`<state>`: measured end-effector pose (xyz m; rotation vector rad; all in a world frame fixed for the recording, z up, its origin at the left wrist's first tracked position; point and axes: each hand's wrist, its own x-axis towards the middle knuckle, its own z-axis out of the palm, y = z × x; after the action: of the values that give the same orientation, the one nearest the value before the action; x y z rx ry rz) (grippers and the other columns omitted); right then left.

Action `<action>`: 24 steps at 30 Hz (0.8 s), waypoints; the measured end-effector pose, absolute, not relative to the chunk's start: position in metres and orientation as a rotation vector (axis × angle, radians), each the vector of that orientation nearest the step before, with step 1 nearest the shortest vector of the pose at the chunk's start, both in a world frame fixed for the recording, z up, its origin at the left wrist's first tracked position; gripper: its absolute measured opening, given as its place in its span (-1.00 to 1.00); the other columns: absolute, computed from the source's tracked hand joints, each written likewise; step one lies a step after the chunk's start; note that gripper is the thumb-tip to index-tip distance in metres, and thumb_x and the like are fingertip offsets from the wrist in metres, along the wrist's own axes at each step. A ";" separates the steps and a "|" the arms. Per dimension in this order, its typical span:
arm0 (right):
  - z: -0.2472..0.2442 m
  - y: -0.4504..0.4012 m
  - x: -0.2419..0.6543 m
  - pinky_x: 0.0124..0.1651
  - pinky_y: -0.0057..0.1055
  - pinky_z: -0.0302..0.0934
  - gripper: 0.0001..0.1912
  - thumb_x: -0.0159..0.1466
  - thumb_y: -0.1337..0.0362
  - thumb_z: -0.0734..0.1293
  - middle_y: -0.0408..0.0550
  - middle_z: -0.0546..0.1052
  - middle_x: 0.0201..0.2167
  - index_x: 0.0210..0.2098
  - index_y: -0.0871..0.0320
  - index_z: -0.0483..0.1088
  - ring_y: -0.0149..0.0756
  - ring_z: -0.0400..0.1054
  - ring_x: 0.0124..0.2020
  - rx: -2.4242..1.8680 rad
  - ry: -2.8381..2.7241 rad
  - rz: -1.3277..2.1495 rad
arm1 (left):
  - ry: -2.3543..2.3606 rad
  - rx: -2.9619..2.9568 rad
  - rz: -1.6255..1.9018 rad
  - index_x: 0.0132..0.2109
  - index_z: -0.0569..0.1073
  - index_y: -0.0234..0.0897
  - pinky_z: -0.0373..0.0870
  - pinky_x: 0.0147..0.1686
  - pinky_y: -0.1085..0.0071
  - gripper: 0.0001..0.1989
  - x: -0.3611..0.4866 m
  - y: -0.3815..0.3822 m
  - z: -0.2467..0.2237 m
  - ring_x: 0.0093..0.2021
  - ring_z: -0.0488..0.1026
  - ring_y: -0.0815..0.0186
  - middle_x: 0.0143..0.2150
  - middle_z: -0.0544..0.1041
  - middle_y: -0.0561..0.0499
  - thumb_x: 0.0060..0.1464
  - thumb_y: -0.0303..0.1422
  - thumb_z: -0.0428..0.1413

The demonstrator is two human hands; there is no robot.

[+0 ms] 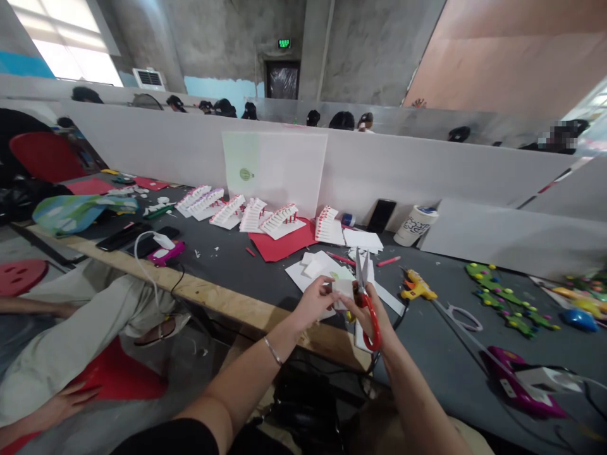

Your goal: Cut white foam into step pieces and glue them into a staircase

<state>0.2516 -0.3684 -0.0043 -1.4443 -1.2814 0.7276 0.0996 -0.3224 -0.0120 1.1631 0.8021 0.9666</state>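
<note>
Between my two hands is a small white card point(342, 291). My left hand point(315, 300) pinches its left edge. In my right hand point(372, 314) are red-handled scissors point(371, 325), their blades pointing away from me and slightly apart, while the fingertips touch the card's lower right side. White paper sheets point(296, 273) and small white pieces lie on the table just beyond my hands. Several white stepped paper models with red parts point(279, 219) stand farther back, some beside a red sheet point(270, 246).
A yellow glue gun point(417, 286) lies right of my hands, with a white cup point(416, 225) and a dark phone point(381, 215) behind. Green decorated pieces point(507, 300) and a purple power strip point(515, 382) are farther right. A seated person's legs point(90, 322) are at left.
</note>
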 end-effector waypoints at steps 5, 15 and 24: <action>-0.004 -0.365 0.248 -0.43 -0.34 0.23 -0.40 -0.04 -0.20 0.42 -0.24 0.40 -0.55 -0.22 0.07 0.23 -0.31 0.29 -0.55 -1.469 -1.215 0.743 | 0.825 1.241 0.933 -0.15 0.42 -0.26 0.26 -0.53 0.49 -0.60 0.095 -0.317 -0.022 -0.59 0.33 0.43 -0.52 0.40 0.17 -0.10 -0.16 0.29; -0.011 -0.350 0.263 -0.57 -0.38 0.18 -0.44 -0.06 -0.16 0.43 -0.32 0.29 -0.65 -0.25 0.04 0.23 -0.36 0.21 -0.66 -1.473 -1.045 0.723 | 1.294 1.558 1.091 -0.17 0.58 -0.24 0.34 -0.28 0.41 -0.80 0.052 -0.244 -0.016 -0.37 0.45 0.27 -0.43 0.52 0.02 0.02 -0.37 0.18; 0.000 -0.353 0.277 -0.51 -0.36 0.24 -0.43 -0.08 -0.11 0.42 -0.26 0.39 -0.56 -0.21 0.05 0.22 -0.35 0.29 -0.60 -1.488 -0.926 0.629 | 1.437 2.179 0.836 0.08 0.51 -0.28 0.08 0.24 0.07 -0.65 0.086 -0.237 0.007 0.22 0.28 0.02 0.17 0.46 -0.24 0.25 -0.45 -0.06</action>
<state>0.2773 -0.3529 -0.0005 -1.4881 -0.9261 0.6288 0.0864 -0.2371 0.0070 2.1789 1.4369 0.8361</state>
